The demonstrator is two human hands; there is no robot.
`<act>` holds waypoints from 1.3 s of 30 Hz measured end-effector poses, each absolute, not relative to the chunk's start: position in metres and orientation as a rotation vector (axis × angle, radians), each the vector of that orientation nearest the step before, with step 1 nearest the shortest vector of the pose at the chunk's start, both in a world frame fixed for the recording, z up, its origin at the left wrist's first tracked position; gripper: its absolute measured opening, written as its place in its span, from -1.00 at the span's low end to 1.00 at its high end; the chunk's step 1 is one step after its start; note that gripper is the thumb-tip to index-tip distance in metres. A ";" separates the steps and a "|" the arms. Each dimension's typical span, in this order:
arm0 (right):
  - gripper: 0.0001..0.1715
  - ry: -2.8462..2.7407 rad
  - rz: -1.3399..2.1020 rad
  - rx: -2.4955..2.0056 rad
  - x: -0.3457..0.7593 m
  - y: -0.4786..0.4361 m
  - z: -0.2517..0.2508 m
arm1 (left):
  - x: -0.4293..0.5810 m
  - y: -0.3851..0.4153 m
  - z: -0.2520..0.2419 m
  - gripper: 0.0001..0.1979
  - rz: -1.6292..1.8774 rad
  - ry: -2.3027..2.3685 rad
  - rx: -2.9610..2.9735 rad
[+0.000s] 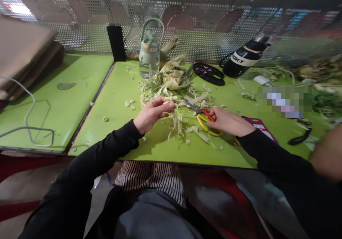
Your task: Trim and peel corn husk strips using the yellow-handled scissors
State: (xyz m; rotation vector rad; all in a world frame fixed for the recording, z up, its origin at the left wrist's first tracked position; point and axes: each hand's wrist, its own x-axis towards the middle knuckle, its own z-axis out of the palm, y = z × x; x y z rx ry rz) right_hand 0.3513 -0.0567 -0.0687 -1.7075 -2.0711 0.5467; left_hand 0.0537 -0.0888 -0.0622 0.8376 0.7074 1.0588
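My left hand (pixel 156 113) has its thumb and fingers closed on a short, pale piece of corn husk (pixel 171 98), which sticks out to the right. In my right hand (pixel 228 121) is a pair of scissors (pixel 192 106) with one red and one yellow handle. Its dark blades point left, their tips close to the held piece. Behind and between the hands lies a heap of pale green and cream husks (pixel 172 82). Curled strips (pixel 179 125) and small scraps are scattered on the green table (pixel 160 148) below it.
A pale green bottle (pixel 149 59) stands behind the heap, near a black upright block (pixel 117 42). To the right are a black fan-like object (pixel 208 74), a tilted black bottle (pixel 244 57) and a purple object (pixel 260 126). Brown cardboard (pixel 24 50) lies left; perforated metal (pixel 187 21) rises behind.
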 end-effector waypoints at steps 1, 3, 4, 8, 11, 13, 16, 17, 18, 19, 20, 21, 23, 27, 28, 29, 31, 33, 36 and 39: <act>-0.64 -2.084 0.553 -1.778 0.351 -0.056 -0.068 | 0.054 -0.089 -0.062 -0.82 1.061 0.717 0.837; -0.65 -2.087 0.528 -1.984 0.348 -0.057 -0.061 | 0.054 -0.090 -0.061 -0.83 1.064 0.732 0.827; -0.68 -2.048 0.521 -2.043 0.347 -0.058 -0.056 | 0.055 -0.090 -0.061 -0.83 1.065 0.735 0.819; -0.65 -1.809 0.753 -1.916 0.343 -0.072 -0.033 | 0.056 -0.089 -0.062 -0.85 1.116 0.740 0.785; -0.51 -1.631 1.168 -1.695 0.334 -0.096 -0.027 | 0.057 -0.088 -0.063 -0.83 1.155 0.742 0.766; -0.39 -1.484 1.364 -1.568 0.324 -0.112 -0.027 | 0.057 -0.087 -0.064 -0.81 1.174 0.746 0.760; -0.23 -1.429 1.520 -1.587 0.311 -0.130 -0.030 | 0.058 -0.085 -0.066 -0.81 1.215 0.756 0.757; -0.22 -1.459 1.554 -1.588 0.308 -0.133 -0.031 | 0.059 -0.084 -0.067 -0.80 1.230 0.759 0.761; -0.21 -1.505 1.587 -1.580 0.306 -0.136 -0.032 | 0.059 -0.084 -0.068 -0.80 1.246 0.762 0.769; -0.20 -1.562 1.615 -1.570 0.304 -0.138 -0.032 | 0.060 -0.084 -0.069 -0.80 1.259 0.764 0.781; -0.19 -1.616 1.640 -1.562 0.302 -0.139 -0.031 | 0.060 -0.083 -0.070 -0.80 1.271 0.767 0.796; -0.17 -1.662 1.661 -1.562 0.300 -0.140 -0.030 | 0.060 -0.083 -0.071 -0.80 1.279 0.768 0.813; -0.14 -1.711 1.679 -1.575 0.298 -0.142 -0.028 | 0.061 -0.083 -0.073 -0.80 1.285 0.760 0.856; -0.12 -1.731 1.716 -1.555 0.297 -0.144 -0.027 | 0.061 -0.084 -0.076 -0.79 1.263 0.735 0.945; -0.12 -1.734 1.724 -1.554 0.297 -0.144 -0.028 | 0.061 -0.084 -0.076 -0.79 1.257 0.732 0.957; -0.13 -1.742 1.731 -1.552 0.298 -0.144 -0.029 | 0.061 -0.084 -0.077 -0.78 1.251 0.732 0.966; -0.16 -1.761 1.729 -1.532 0.299 -0.143 -0.031 | 0.061 -0.084 -0.079 -0.77 1.246 0.732 0.989; -0.19 -1.787 1.711 -1.505 0.300 -0.143 -0.032 | 0.062 -0.083 -0.080 -0.76 1.246 0.735 1.024; -0.22 -1.830 1.644 -1.511 0.298 -0.142 -0.030 | 0.063 -0.083 -0.083 -0.76 1.244 0.742 1.077; -0.22 -1.849 1.616 -1.536 0.295 -0.143 -0.028 | 0.064 -0.083 -0.084 -0.75 1.236 0.743 1.107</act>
